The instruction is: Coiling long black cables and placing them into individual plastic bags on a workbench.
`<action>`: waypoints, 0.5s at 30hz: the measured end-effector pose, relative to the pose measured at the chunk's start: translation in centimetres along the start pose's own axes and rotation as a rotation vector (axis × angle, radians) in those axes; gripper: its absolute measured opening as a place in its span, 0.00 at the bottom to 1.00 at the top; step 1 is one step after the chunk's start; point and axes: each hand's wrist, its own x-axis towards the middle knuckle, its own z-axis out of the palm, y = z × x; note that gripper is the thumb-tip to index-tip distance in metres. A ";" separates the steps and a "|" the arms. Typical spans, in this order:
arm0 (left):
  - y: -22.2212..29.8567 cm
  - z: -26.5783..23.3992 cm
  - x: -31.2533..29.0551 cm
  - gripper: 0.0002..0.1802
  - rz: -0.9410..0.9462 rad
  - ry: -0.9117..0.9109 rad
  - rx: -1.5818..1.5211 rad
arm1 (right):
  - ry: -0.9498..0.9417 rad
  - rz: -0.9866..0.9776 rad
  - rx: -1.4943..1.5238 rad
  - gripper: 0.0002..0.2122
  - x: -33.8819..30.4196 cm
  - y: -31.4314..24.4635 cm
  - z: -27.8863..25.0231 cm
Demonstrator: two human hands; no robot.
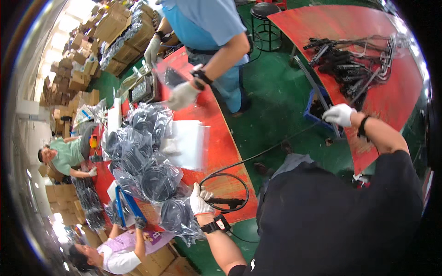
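My left hand (200,199), in a white knit glove, is closed around a looped black cable (247,192) above the red table's near end. A thick black handle-like part (225,201) hangs with the loop beside that hand. From the loop the cable runs across the gap between the tables to my right hand (339,115). Also gloved, the right hand has its fingers closed on the cable at the edge of the right-hand table. Several bagged coils of black cable (159,181) lie on the left table next to my left hand.
The left red table (221,152) also bears clear plastic bags (186,145). A pile of black cable assemblies (352,64) lies on the right red table (396,103), with a blue bin (311,109) below. Across the left table stands a co-worker in blue (202,23); two others work farther left.
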 end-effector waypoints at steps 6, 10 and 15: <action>4.5 -4.0 2.9 0.21 0.200 -0.219 -0.294 | -0.428 -0.315 -0.045 0.20 6.7 -23.0 3.9; 7.4 -1.3 0.8 0.20 0.344 -0.244 -0.108 | -0.553 -0.571 -0.196 0.16 9.9 -33.7 5.9; 6.4 3.7 -4.0 0.20 0.519 -0.216 0.237 | -0.373 -0.809 0.129 0.15 9.9 -32.5 2.0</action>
